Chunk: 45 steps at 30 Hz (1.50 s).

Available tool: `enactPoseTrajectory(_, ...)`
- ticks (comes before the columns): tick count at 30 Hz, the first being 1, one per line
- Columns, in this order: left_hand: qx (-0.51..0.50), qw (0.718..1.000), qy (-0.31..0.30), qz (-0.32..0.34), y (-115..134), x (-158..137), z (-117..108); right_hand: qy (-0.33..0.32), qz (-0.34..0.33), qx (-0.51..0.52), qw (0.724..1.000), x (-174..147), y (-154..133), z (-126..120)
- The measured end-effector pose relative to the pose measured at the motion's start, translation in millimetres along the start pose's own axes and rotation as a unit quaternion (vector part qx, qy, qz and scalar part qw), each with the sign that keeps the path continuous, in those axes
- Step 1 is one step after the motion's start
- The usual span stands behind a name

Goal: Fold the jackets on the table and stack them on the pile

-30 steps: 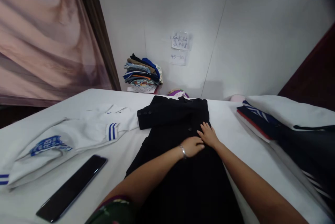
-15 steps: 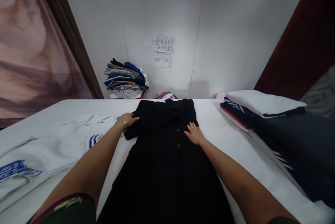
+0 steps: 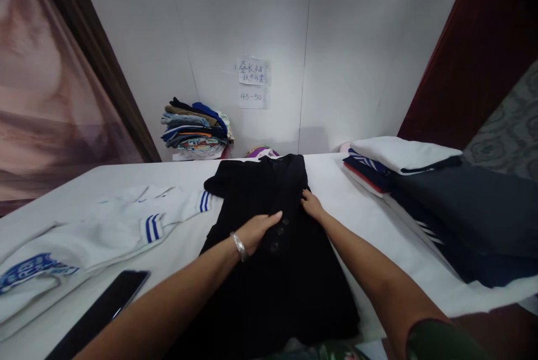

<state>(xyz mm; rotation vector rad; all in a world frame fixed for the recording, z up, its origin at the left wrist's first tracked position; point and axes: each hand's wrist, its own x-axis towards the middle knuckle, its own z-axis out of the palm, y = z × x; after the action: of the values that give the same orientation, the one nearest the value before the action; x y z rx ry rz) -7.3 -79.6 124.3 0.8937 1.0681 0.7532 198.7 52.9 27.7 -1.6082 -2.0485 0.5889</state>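
Observation:
A black coat [image 3: 252, 287] with a row of dark buttons lies lengthwise in front of me on the white table [image 3: 332, 186]. My left hand [image 3: 255, 232], a silver bracelet on its wrist, is at the middle of the coat beside the buttons. Its thumb lies on top and the other fingers are closed into the dark cloth, partly hidden. At the coat's right edge, below the collar, my right hand [image 3: 312, 204] has its fingers curled round the fabric. One sleeve [image 3: 225, 178] lies bunched at the upper left of the coat.
White garments with blue stripes [image 3: 101, 236] lie on the left, with a dark phone [image 3: 109, 304] nearer me. Folded clothes [image 3: 454, 203] are stacked on the right. Another clothes pile [image 3: 197, 130] stands beyond the table by the wall, under paper signs [image 3: 254, 82].
My left hand has moved right and nearer, from the sleeve to the buttons. My right hand has curled at the coat's edge. The left front has shifted, and the phone has come into view.

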Motion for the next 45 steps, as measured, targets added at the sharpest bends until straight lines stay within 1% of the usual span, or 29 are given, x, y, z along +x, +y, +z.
enactPoseTrajectory(1, -0.032, 0.999, 0.002, -0.015, -14, 3, 4, 0.016, 0.011, 0.035, 0.999, -6, -1, -2)
enactPoseTrajectory(3, -0.083, 0.996, 0.010, -0.022, -32, 6, 9, 0.039, 0.033, 0.106, 0.993, -22, -4, -5)
enactPoseTrajectory(4, -0.098, 0.995, 0.011, -0.013, -37, 6, 11, 0.038, 0.045, 0.165, 0.984, -32, -6, -6)
enactPoseTrajectory(5, -0.100, 0.995, 0.011, 0.003, -39, 6, 14, 0.024, 0.058, 0.247, 0.967, -41, -9, -6)
enactPoseTrajectory(6, -0.092, 0.996, 0.011, 0.019, -39, 6, 17, -0.002, 0.072, 0.342, 0.937, -50, -12, -6)
enactPoseTrajectory(8, -0.052, 0.998, 0.015, 0.044, -40, 8, 23, -0.068, 0.103, 0.516, 0.848, -67, -20, -6)
enactPoseTrajectory(9, -0.026, 0.998, 0.025, 0.055, -40, 10, 25, -0.092, 0.117, 0.571, 0.807, -74, -23, -7)
enactPoseTrajectory(10, 0.003, 0.996, 0.044, 0.072, -41, 13, 26, -0.105, 0.128, 0.598, 0.784, -79, -26, -7)
enactPoseTrajectory(11, 0.039, 0.992, 0.072, 0.095, -44, 17, 26, -0.106, 0.136, 0.614, 0.770, -84, -28, -7)
enactPoseTrajectory(13, 0.116, 0.972, 0.142, 0.149, -50, 26, 21, -0.095, 0.138, 0.634, 0.755, -91, -31, -7)
enactPoseTrajectory(14, 0.146, 0.961, 0.170, 0.164, -54, 30, 18, -0.091, 0.135, 0.639, 0.752, -94, -32, -7)
enactPoseTrajectory(15, 0.163, 0.955, 0.185, 0.167, -58, 34, 14, -0.087, 0.130, 0.639, 0.753, -96, -33, -8)
enactPoseTrajectory(16, 0.162, 0.957, 0.184, 0.156, -61, 37, 11, -0.083, 0.126, 0.637, 0.756, -98, -34, -8)
enactPoseTrajectory(18, 0.127, 0.972, 0.156, 0.120, -68, 42, 7, -0.078, 0.117, 0.625, 0.768, -103, -39, -8)
enactPoseTrajectory(20, 0.092, 0.982, 0.129, 0.100, -72, 45, 6, -0.086, 0.109, 0.611, 0.779, -107, -45, -9)
enactPoseTrajectory(23, 0.077, 0.983, 0.129, 0.107, -74, 49, 10, -0.103, 0.108, 0.589, 0.794, -111, -53, -7)
enactPoseTrajectory(25, 0.074, 0.981, 0.139, 0.117, -75, 52, 12, -0.097, 0.120, 0.577, 0.802, -114, -55, -5)
enactPoseTrajectory(27, 0.072, 0.977, 0.151, 0.129, -73, 54, 10, -0.076, 0.132, 0.580, 0.800, -115, -53, -4)
enactPoseTrajectory(31, 0.050, 0.972, 0.176, 0.146, -69, 52, -2, -0.007, 0.138, 0.619, 0.773, -121, -44, -14)
enactPoseTrajectory(33, 0.073, 0.972, 0.179, 0.132, -70, 48, -8, 0.001, 0.135, 0.617, 0.775, -126, -38, -21)
enactPoseTrajectory(35, 0.138, 0.969, 0.173, 0.110, -73, 45, -10, -0.001, 0.148, 0.596, 0.789, -131, -30, -23)
enactPoseTrajectory(37, 0.209, 0.960, 0.163, 0.094, -77, 41, -11, 0.001, 0.177, 0.565, 0.806, -136, -22, -20)
enactPoseTrajectory(39, 0.248, 0.952, 0.157, 0.089, -80, 38, -11, 0.001, 0.198, 0.537, 0.820, -141, -14, -15)
enactPoseTrajectory(40, 0.288, 0.941, 0.156, 0.089, -79, 36, -12, 0.001, 0.200, 0.524, 0.828, -142, -10, -13)
enactPoseTrajectory(41, 0.342, 0.923, 0.156, 0.088, -78, 34, -13, 0.002, 0.195, 0.507, 0.839, -144, -7, -12)
enactPoseTrajectory(42, 0.404, 0.898, 0.154, 0.084, -76, 32, -13, 0.006, 0.185, 0.482, 0.857, -144, -3, -11)
enactPoseTrajectory(44, 0.520, 0.838, 0.154, 0.064, -71, 27, -13, 0.026, 0.151, 0.388, 0.909, -144, 3, -13)
enactPoseTrajectory(45, 0.558, 0.812, 0.159, 0.059, -69, 25, -12, 0.042, 0.125, 0.325, 0.937, -142, 6, -15)
